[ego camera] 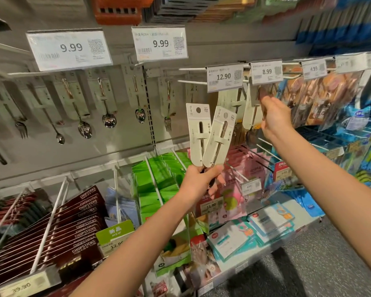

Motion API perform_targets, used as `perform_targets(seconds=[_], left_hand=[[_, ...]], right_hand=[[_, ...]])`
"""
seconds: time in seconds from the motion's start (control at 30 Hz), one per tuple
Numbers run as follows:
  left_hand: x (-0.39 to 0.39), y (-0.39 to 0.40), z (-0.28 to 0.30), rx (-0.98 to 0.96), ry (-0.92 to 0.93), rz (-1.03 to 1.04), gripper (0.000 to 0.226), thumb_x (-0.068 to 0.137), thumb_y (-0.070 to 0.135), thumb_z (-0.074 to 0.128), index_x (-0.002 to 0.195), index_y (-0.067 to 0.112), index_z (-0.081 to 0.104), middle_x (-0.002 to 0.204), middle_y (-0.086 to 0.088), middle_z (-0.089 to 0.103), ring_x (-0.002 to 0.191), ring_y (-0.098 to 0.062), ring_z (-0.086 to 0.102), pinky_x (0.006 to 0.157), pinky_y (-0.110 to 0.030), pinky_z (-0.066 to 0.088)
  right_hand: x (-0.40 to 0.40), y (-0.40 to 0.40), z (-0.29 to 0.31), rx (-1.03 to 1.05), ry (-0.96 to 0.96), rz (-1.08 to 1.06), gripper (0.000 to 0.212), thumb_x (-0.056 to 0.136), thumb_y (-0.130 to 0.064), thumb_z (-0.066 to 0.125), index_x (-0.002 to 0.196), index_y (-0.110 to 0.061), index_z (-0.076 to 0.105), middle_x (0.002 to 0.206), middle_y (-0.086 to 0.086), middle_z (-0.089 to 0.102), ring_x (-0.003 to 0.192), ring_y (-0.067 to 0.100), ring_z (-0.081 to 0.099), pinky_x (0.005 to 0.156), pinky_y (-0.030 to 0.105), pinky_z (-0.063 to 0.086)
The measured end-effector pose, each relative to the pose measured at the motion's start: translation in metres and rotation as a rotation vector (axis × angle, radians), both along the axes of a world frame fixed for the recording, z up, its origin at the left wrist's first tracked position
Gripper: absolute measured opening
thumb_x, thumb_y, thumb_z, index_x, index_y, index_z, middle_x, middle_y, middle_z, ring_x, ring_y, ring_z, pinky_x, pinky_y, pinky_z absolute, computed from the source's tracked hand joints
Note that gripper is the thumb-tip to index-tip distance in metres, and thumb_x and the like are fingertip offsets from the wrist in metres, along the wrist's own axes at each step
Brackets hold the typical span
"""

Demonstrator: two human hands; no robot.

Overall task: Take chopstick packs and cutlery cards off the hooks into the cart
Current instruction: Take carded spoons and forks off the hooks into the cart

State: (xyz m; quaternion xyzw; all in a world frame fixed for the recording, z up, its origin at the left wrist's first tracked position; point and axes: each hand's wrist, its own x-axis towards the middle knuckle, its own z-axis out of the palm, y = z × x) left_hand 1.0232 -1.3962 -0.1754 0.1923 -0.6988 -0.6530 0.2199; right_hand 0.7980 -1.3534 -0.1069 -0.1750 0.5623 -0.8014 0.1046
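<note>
My left hand (198,181) grips two cream cutlery cards (209,136) by their lower ends, fanned upward in front of the shelf. My right hand (273,118) is raised to a cream cutlery card (250,112) that hangs on the hook under the 8.99 tag (267,72); its fingertips pinch the card's top edge. More cutlery cards (228,99) hang under the 12.90 tag (224,77). Dark red chopstick packs (81,224) sit in rows at lower left. The cart is out of view.
Spoons and forks on cards (81,108) hang along the back wall under two 9.99 tags. Green packs (159,185) and pink packs (246,168) fill lower hooks. Blue and orange packets (321,99) hang at right. Grey floor (321,264) lies at lower right.
</note>
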Motion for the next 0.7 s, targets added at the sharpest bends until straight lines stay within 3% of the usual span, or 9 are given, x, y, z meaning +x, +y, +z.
perform_targets(seconds=[0.07,0.17,0.3,0.47,0.53,0.6,0.63,0.67,0.7], left_hand=[[0.000,0.000,0.000,0.007,-0.001,0.007,0.030,0.099,0.012,0.053,0.072,0.000,0.057,0.035,0.006,0.049,0.029,-0.006,0.035,0.039,-0.018,0.039],[-0.001,-0.002,-0.003,0.010,-0.012,0.007,0.034,0.098,0.016,0.055,0.068,0.001,0.060,0.034,0.005,0.048,0.030,-0.007,0.035,0.041,-0.018,0.040],[-0.001,-0.004,-0.001,0.018,-0.001,0.010,0.032,0.098,0.016,0.055,0.070,0.001,0.061,0.035,0.006,0.049,0.031,-0.008,0.034,0.041,-0.020,0.040],[-0.006,-0.008,-0.004,0.041,0.014,0.024,0.038,0.097,0.018,0.056,0.064,0.003,0.064,0.035,-0.001,0.041,0.032,-0.014,0.033,0.043,-0.020,0.042],[-0.008,-0.010,-0.005,0.053,0.010,0.024,0.040,0.097,0.021,0.056,0.062,0.005,0.065,0.035,-0.004,0.040,0.033,-0.015,0.035,0.047,-0.021,0.044],[-0.010,-0.011,-0.005,0.048,0.012,0.023,0.041,0.098,0.022,0.055,0.062,0.005,0.065,0.035,-0.003,0.042,0.034,-0.016,0.036,0.049,-0.021,0.045],[-0.011,-0.012,-0.005,0.047,0.017,0.023,0.041,0.098,0.021,0.055,0.062,0.005,0.065,0.035,-0.003,0.042,0.034,-0.016,0.036,0.049,-0.022,0.045],[-0.011,-0.012,-0.004,0.049,0.019,0.024,0.040,0.098,0.021,0.055,0.062,0.004,0.065,0.035,-0.003,0.042,0.033,-0.016,0.035,0.048,-0.022,0.045],[-0.012,-0.012,-0.003,0.050,0.019,0.026,0.040,0.098,0.021,0.055,0.063,0.004,0.065,0.035,-0.003,0.042,0.032,-0.016,0.036,0.048,-0.023,0.045]], right_hand=[[-0.001,0.000,0.000,0.009,-0.007,0.014,0.020,0.094,-0.015,0.057,0.078,-0.023,0.047,0.073,-0.007,0.054,0.045,-0.001,0.056,0.037,0.014,0.039],[-0.003,-0.001,-0.003,0.094,0.072,0.023,0.027,0.094,-0.011,0.055,0.068,-0.017,0.051,0.055,-0.009,0.059,0.048,0.006,0.056,0.045,0.021,0.045],[-0.007,-0.002,-0.006,0.193,0.113,0.006,0.028,0.087,-0.019,0.062,0.063,-0.016,0.048,0.066,0.004,0.055,0.063,0.021,0.054,0.058,0.031,0.042],[0.003,-0.012,-0.001,0.289,-0.016,0.033,0.038,0.085,-0.048,0.066,0.075,-0.014,0.051,0.067,0.001,0.055,0.049,0.013,0.045,0.038,0.022,0.033],[0.008,-0.016,-0.004,0.284,-0.069,0.092,0.038,0.087,-0.048,0.063,0.090,-0.011,0.056,0.080,0.001,0.063,0.060,0.012,0.055,0.043,0.019,0.042],[0.010,-0.020,-0.016,0.305,-0.104,0.116,0.058,0.087,-0.047,0.064,0.124,-0.005,0.049,0.113,0.006,0.063,0.091,0.017,0.062,0.068,0.021,0.051],[0.014,-0.020,-0.024,0.334,-0.109,0.088,0.068,0.087,-0.046,0.064,0.136,-0.004,0.041,0.125,0.008,0.057,0.107,0.021,0.059,0.081,0.024,0.048],[0.021,-0.019,-0.032,0.348,-0.113,0.061,0.067,0.090,-0.043,0.061,0.139,-0.004,0.038,0.127,0.007,0.056,0.112,0.021,0.056,0.083,0.024,0.044],[0.027,-0.018,-0.042,0.342,-0.126,0.052,0.060,0.093,-0.041,0.058,0.137,-0.004,0.041,0.118,0.006,0.059,0.104,0.019,0.058,0.078,0.024,0.044]])
